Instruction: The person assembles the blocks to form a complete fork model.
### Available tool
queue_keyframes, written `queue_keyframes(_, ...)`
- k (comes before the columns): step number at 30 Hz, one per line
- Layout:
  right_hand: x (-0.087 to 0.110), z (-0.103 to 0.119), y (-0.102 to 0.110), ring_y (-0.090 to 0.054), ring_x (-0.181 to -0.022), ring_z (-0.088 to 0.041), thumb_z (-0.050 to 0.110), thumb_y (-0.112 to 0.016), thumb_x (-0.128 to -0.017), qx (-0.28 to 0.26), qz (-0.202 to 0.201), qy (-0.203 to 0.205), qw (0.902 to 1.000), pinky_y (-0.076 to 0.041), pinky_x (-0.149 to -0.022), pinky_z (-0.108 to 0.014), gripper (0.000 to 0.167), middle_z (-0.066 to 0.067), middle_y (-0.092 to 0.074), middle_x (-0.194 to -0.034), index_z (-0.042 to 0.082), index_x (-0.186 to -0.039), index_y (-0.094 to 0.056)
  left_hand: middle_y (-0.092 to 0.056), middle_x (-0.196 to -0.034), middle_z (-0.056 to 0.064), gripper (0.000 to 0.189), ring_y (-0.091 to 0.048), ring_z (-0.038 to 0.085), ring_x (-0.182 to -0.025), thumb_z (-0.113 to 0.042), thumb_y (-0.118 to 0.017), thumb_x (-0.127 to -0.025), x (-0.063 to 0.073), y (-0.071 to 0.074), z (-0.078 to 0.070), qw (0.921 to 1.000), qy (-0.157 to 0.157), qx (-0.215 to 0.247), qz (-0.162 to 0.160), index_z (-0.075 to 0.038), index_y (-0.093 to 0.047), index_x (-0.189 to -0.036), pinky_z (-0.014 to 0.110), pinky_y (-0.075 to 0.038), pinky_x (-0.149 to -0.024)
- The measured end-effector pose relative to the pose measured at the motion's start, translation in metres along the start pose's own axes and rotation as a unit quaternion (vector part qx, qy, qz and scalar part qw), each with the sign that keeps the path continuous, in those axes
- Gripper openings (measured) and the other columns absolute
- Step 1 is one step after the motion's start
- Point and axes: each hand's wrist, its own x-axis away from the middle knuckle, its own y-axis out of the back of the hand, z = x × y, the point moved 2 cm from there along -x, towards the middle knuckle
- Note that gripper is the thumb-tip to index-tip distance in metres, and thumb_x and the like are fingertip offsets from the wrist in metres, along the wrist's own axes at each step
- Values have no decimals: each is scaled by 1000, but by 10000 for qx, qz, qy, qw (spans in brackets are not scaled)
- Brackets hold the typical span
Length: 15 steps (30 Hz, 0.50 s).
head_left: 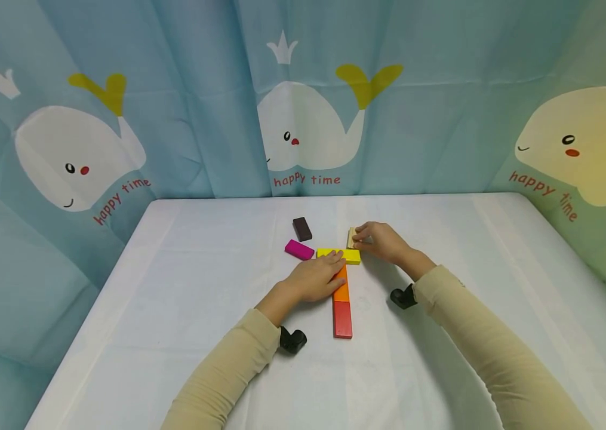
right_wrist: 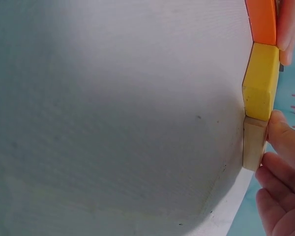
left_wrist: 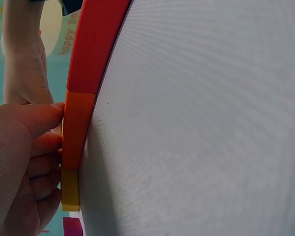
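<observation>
A red block (head_left: 343, 319), an orange block (head_left: 341, 293) and a crosswise yellow block (head_left: 353, 258) lie end to side in a T on the white table. My left hand (head_left: 309, 279) rests over the orange and yellow blocks, fingers extended and touching their tops. Against the yellow block's far side, near its right end, stands a pale wooden block (right_wrist: 254, 142). My right hand (head_left: 382, 242) pinches that wooden block with thumb and fingers; in the right wrist view the thumb (right_wrist: 281, 130) lies along it, right by the yellow block.
Left of the yellow block lies a magenta block (head_left: 300, 249), with a dark brown block (head_left: 303, 229) just beyond it. The white table (head_left: 184, 286) ends at a blue curtain (head_left: 195, 119) printed with whales.
</observation>
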Motion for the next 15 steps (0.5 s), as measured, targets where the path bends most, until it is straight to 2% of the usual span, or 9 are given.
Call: queue_keyframes(15,0,1,0,-54,-106,-37,8,-68,-83,-24,-3,-71,10000,-39,-95,-49,26,-23,-59,-113,-7,-104,-67,-28,-148,4,51,-23,15,-135,-37,-40,-97,0,-1,1,10000,-34,-26,-50,-11,-38,-141,30,-21,-107)
